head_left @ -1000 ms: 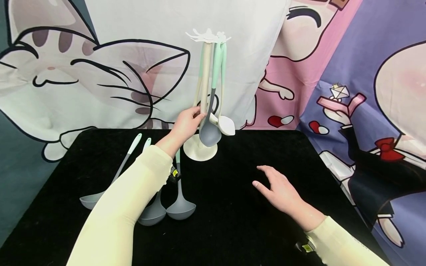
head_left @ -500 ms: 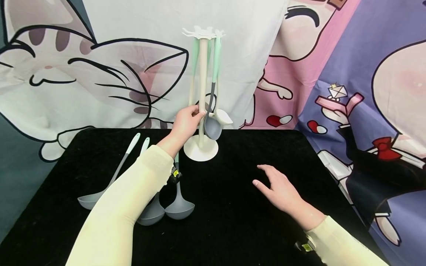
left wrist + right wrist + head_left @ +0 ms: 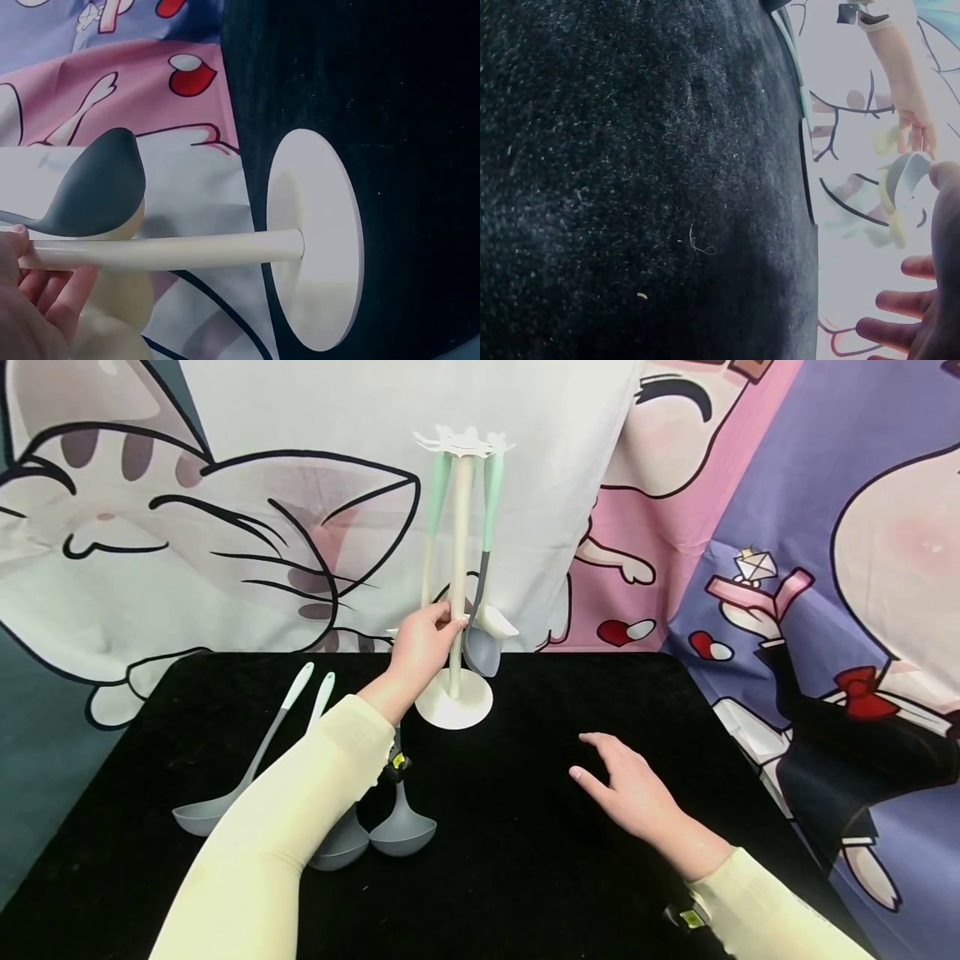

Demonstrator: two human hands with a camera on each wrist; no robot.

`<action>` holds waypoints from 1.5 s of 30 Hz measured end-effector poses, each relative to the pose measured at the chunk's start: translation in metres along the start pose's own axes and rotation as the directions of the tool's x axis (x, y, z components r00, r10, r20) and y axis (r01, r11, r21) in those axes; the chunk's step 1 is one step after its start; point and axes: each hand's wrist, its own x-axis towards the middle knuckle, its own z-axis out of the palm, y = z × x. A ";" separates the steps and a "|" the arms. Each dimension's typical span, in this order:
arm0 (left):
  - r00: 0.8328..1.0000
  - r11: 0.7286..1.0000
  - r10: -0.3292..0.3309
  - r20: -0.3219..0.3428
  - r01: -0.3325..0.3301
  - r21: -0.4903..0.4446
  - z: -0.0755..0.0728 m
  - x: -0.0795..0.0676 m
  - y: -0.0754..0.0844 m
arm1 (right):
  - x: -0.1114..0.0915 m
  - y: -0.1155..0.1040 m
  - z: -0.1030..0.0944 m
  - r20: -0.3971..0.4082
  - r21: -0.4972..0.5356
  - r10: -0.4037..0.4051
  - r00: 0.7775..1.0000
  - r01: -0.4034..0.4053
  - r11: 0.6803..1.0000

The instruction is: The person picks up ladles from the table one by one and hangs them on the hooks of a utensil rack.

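My left hand (image 3: 422, 647) pinches the cream pole (image 3: 462, 518) of a utensil stand between thumb and fingers, low on the pole. A round base (image 3: 453, 712) sits below and a white crown of hooks (image 3: 463, 441) tops it. From the hooks hang a grey ladle (image 3: 482, 652) with a mint handle and cream utensils, one with a white bowl (image 3: 498, 622) at the right. In the left wrist view the grey ladle (image 3: 101, 184) hangs beside the pole, close to my thumb. My right hand (image 3: 633, 789) hovers over the table's right side, fingers extended, holding nothing.
Three grey ladles lie at the table's left: one (image 3: 204, 816) far left, another (image 3: 341, 843) partly behind my left sleeve, and a third (image 3: 403, 832) beside it. A cartoon-printed cloth (image 3: 300, 527) hangs behind the black table (image 3: 525, 860).
The stand has turned in my left hand: the grey ladle has swung from the front toward the right and back, and a cream-stemmed utensil shows more at the left. The right hand stays put.
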 end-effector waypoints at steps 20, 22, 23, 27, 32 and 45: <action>0.999 0.999 0.041 -0.006 -0.041 0.028 0.001 -0.008 0.002 | -0.001 0.001 -0.001 -0.002 0.011 -0.007 1.000 0.007 1.000; 0.999 0.999 0.042 -0.003 -0.042 0.032 0.001 -0.008 0.001 | -0.001 0.002 -0.001 -0.003 0.009 -0.006 1.000 0.006 1.000; 0.999 0.999 0.042 0.001 -0.042 0.029 0.000 -0.008 0.001 | -0.001 0.001 -0.001 -0.003 0.010 -0.004 1.000 0.004 1.000; 0.999 0.999 0.033 0.020 -0.033 0.018 -0.001 -0.009 0.001 | -0.001 0.002 -0.001 -0.006 0.009 -0.010 1.000 0.010 1.000; 0.999 0.999 0.034 0.032 -0.035 0.030 -0.002 -0.008 0.001 | -0.001 0.004 0.000 -0.004 0.010 -0.006 1.000 0.006 1.000; 0.996 0.997 0.054 0.077 -0.058 0.045 -0.007 -0.010 -0.002 | -0.002 0.005 0.000 -0.004 0.012 -0.001 1.000 0.001 1.000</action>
